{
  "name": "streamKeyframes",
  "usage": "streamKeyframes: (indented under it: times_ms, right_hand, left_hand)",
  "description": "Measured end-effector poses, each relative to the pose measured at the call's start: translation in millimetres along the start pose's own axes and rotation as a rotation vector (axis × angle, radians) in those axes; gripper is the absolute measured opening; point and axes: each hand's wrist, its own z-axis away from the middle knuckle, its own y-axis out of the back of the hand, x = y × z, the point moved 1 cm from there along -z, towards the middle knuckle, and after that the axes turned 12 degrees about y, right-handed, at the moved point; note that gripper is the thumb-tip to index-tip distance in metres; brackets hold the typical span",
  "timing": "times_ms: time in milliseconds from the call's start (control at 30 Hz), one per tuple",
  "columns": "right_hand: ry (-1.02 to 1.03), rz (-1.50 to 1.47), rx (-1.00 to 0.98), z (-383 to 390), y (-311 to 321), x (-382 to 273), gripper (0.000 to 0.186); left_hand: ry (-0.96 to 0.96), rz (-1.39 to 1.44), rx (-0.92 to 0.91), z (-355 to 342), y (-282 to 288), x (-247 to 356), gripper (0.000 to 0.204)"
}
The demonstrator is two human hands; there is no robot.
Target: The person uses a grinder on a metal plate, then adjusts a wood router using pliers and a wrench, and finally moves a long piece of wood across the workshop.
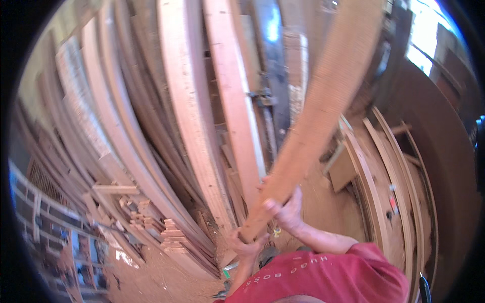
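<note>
A long, wide wooden board (pixel 323 101) slants across the view, from low in front of my body up to the upper right. My left hand (pixel 247 244) is wrapped round its lower end. Higher up, my right hand (pixel 287 208) grips the same board, thumb on the near face and fingers round the edge. The board's upper end runs out of the picture. Behind it, a pale plank (pixel 184 101) and a pinkish plank (pixel 232 96) lean upright, apart from my hands.
Many upright planks (pixel 91 101) line the left. Short stacked offcuts (pixel 177 237) lie at their foot. A dark metal bar clamp (pixel 268 98) stands behind the board. On the right are wooden frame pieces (pixel 369 187) and a large brown panel (pixel 444 151). Sawdust covers the floor (pixel 151 283).
</note>
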Motion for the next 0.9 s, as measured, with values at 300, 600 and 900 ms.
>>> streamKeyframes:
  times_ms: [300,600,900]
  right_hand:
    - [-0.030,-0.519,0.264,87.7,218.8,-103.2,0.075]
    - [0.368,-0.336,0.707,207.2,490.3,-302.9,0.077]
    - [0.582,0.328,1.117,373.7,673.0,-420.1,0.062]
  left_hand:
    - [0.263,0.219,-1.429,126.1,-46.8,-18.0,0.091]
    - [-0.071,0.159,-1.358,353.5,-132.6,152.5,0.063]
    - [-0.422,-0.041,-1.139,499.3,-145.8,287.3,0.064]
